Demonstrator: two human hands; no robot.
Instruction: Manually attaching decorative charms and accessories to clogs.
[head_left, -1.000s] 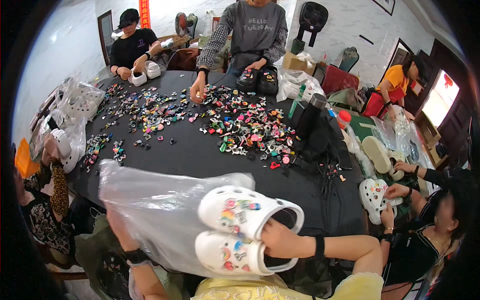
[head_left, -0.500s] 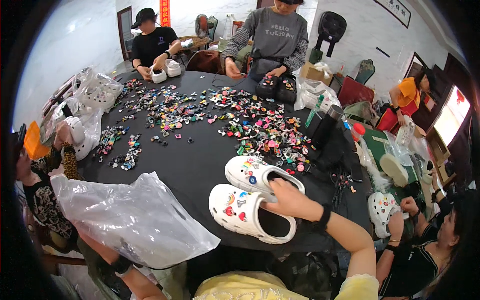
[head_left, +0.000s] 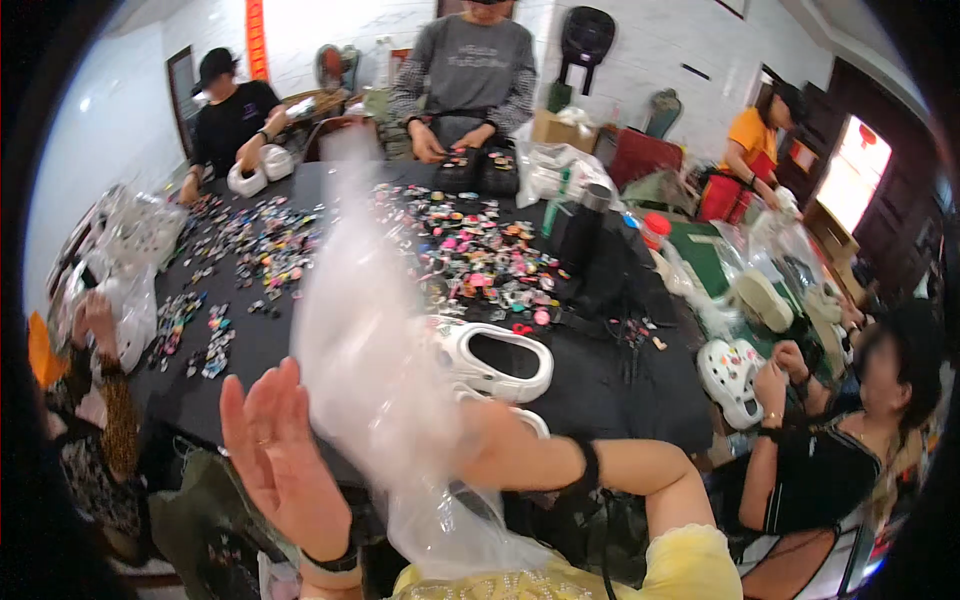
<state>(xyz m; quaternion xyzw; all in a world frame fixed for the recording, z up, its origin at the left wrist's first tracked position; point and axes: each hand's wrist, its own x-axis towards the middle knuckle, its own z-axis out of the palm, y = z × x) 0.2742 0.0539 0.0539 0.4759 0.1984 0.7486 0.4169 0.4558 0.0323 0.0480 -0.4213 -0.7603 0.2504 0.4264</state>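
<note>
Crossing the table (head_left: 650, 420) edge, the clear bag (head_left: 360, 350) blurred; the right hand's (head_left: 505, 445) grip was unclear, the left hand's (head_left: 290, 460) fingers outstretched.

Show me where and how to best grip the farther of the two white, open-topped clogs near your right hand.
Probably that white, open-topped clog's heel rim, from the right and above: its heel points right, its upward opening leaves an edge to pinch, and the clear plastic bag hides its toe.
</note>
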